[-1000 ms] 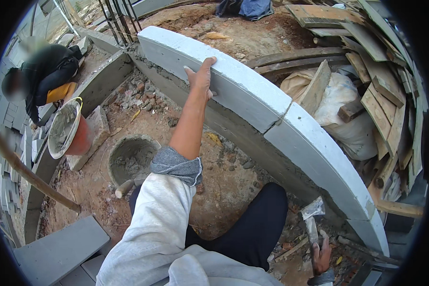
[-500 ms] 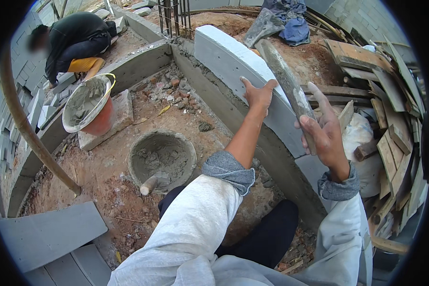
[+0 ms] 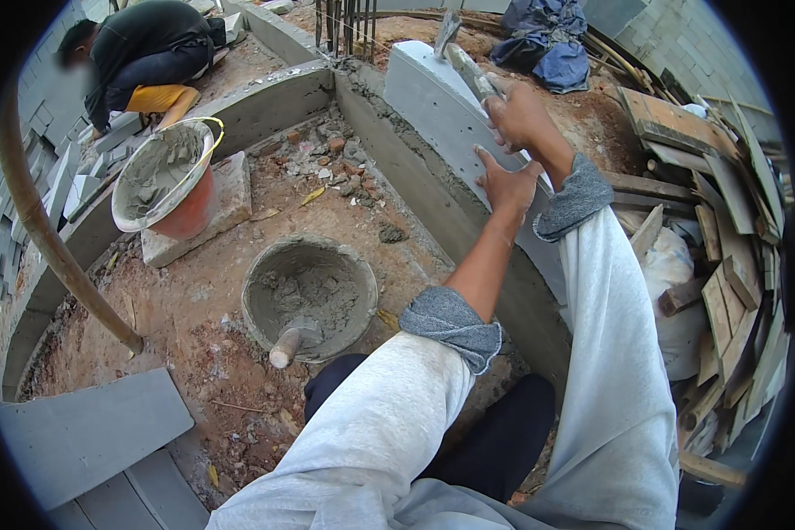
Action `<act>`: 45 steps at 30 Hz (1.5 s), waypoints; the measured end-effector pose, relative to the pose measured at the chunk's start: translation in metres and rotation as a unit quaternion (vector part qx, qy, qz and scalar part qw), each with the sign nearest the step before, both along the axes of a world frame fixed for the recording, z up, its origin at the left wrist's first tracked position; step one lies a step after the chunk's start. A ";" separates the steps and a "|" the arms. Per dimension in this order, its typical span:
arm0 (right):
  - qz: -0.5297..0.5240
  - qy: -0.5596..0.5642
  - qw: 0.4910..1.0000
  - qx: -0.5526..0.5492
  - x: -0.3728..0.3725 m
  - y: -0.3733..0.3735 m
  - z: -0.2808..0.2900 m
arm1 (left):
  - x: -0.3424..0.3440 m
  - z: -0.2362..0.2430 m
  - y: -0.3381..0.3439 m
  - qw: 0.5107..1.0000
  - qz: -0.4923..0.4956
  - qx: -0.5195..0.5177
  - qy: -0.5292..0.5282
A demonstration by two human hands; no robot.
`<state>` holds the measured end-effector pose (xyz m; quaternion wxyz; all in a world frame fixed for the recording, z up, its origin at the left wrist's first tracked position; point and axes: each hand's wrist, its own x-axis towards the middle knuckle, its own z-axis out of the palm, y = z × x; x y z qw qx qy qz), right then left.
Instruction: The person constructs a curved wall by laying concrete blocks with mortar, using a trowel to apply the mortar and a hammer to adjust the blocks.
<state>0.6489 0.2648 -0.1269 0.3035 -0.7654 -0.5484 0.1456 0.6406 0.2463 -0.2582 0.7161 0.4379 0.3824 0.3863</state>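
A long pale-grey lightweight block [image 3: 433,99] stands on edge along the mortared concrete beam [image 3: 406,163]. My left hand [image 3: 509,187] rests against its near face, fingers spread near the top edge. Above it, my right hand [image 3: 523,115] is closed round the worn wooden handle of a hatchet-like tool [image 3: 465,67]. The tool's metal head is over the far part of the block, seen nearly edge-on; whether it touches cannot be told.
A mortar tub [image 3: 367,305] with a wooden-handled trowel [image 3: 286,346] stands before me. Left are a red mortar bucket [image 3: 188,212], a leaning pole [image 3: 57,243] and grey slabs [image 3: 97,428]. A person [image 3: 155,66] crouches far left. Scrap planks [image 3: 724,291] lie right.
My right hand has swung the hatchet-like tool forward and left, bringing its head over the block. My left hand stays against the block. The view has shifted slightly.
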 end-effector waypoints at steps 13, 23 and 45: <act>-0.018 0.012 0.999 0.028 0.001 0.007 -0.006 | -0.004 0.008 0.003 1.000 -0.010 -0.013 0.020; -0.019 0.012 1.000 0.001 0.005 0.012 -0.011 | -0.006 0.009 0.005 0.999 -0.033 0.012 0.023; -0.043 0.017 0.999 0.006 0.013 -0.007 -0.013 | 0.030 -0.016 0.008 0.999 -0.041 -0.013 -0.024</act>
